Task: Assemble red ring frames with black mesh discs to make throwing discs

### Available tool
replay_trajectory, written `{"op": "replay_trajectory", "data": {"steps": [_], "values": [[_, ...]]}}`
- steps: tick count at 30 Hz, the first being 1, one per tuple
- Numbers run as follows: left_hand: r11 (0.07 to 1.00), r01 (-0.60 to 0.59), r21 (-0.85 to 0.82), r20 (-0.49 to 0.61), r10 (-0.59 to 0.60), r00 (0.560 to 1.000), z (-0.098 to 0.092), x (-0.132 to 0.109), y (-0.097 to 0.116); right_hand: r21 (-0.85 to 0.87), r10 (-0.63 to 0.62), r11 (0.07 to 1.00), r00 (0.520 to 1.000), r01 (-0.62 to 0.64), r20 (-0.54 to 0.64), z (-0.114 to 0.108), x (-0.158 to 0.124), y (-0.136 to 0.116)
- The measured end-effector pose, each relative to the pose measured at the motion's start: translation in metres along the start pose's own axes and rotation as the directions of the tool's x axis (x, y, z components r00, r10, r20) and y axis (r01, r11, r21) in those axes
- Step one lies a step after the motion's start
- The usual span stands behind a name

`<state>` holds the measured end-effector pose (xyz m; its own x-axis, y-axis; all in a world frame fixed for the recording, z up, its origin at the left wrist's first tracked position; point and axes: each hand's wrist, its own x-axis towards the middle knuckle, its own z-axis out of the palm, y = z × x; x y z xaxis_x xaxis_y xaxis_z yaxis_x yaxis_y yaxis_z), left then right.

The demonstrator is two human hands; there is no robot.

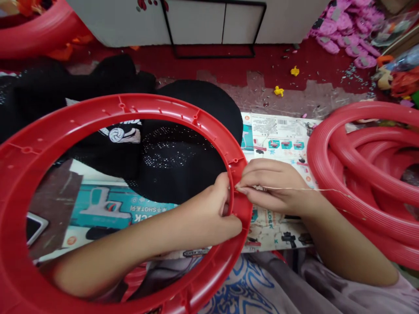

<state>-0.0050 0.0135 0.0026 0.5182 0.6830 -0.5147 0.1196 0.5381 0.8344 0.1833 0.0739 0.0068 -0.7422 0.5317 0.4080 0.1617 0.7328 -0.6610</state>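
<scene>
A large red plastic ring [157, 104] with a ribbed, hollow inner side is tilted up in front of me. My left hand [222, 213] reaches through its opening and grips the right side of the rim, thumb and fingers around it. My right hand [271, 185] pinches a thin, pale string or wire [294, 189] at that same part of the rim; its long tail trails off to the right over my wrist. Exactly where the thin end meets the ring is hidden by my fingertips.
Several red rings [360, 174] are heaped at the right. Black mesh fabric [183, 161] lies behind the ring on printed cardboard [281, 135]. A phone-like object [36, 229] is at left. Small yellow pieces [279, 91] and pink pieces [347, 26] lie farther back.
</scene>
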Motion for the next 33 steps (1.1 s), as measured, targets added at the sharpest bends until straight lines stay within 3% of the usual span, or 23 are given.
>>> {"op": "replay_trajectory", "data": {"steps": [8,12,15,22,24,28,33], "values": [[0.999,0.037,0.028,0.017,-0.037,0.999,0.001,-0.001,0.006,-0.047,0.096,0.994,0.993,-0.099,-0.071,0.003,0.002,0.002],[0.995,0.089,0.034,0.06,-0.091,0.994,0.004,-0.001,0.014,0.066,0.168,0.985,0.974,-0.16,-0.152,0.006,0.001,0.006],[0.996,0.078,0.042,0.088,-0.082,0.993,0.004,-0.001,0.018,0.144,0.196,0.974,0.969,-0.175,-0.149,0.006,0.001,0.007],[0.996,0.044,-0.077,0.126,-0.034,0.991,0.002,0.0,0.02,0.165,0.19,0.973,0.968,-0.163,-0.164,0.006,0.0,0.005],[0.992,-0.008,-0.126,0.08,0.018,0.997,0.003,0.003,0.021,0.178,0.197,0.97,0.967,-0.168,-0.161,0.008,0.0,0.004],[0.982,-0.097,-0.164,-0.146,0.073,0.987,0.01,0.007,0.017,0.196,0.225,0.961,0.966,-0.198,-0.129,0.012,-0.001,0.004],[0.998,-0.043,-0.037,-0.253,0.032,0.967,0.017,0.004,0.007,0.223,0.225,0.954,0.97,-0.201,-0.088,0.016,-0.001,0.004]]}}
